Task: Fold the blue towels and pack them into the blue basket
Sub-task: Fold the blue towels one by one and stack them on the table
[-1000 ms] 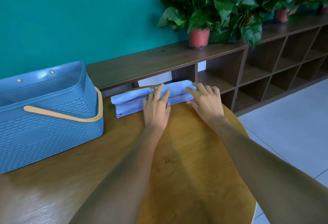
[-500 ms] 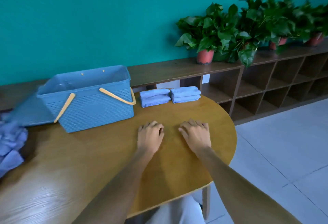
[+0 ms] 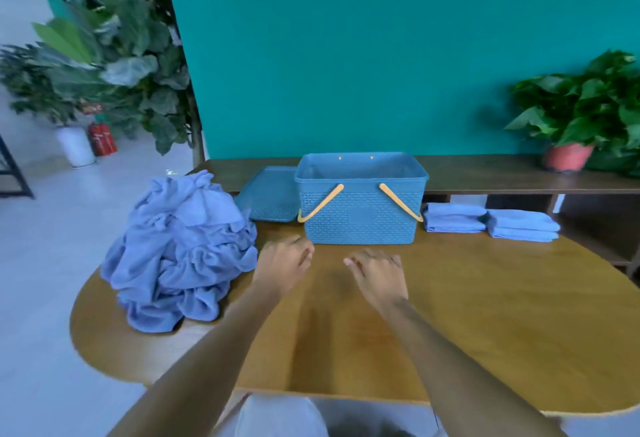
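The blue basket point(image 3: 360, 215) stands open at the back middle of the wooden table point(image 3: 485, 315), its two yellow handles hanging down the front. A heap of crumpled blue towels point(image 3: 180, 249) lies at the table's left. Two folded blue towels point(image 3: 453, 217) point(image 3: 521, 225) sit side by side right of the basket. My left hand point(image 3: 282, 265) hovers over the table just right of the heap, fingers loosely bent, holding nothing. My right hand point(image 3: 379, 274) is in front of the basket, fingers relaxed and empty.
The basket's blue lid point(image 3: 270, 197) lies flat behind the heap, left of the basket. A low wooden shelf point(image 3: 519, 177) runs along the teal wall with a potted plant point(image 3: 575, 118) at the right. Large plants and a red extinguisher point(image 3: 102, 138) stand on the floor at far left.
Both hands left the folded towels and drew back over the table, then shifted left. The view swung left, bringing the towel heap into sight.
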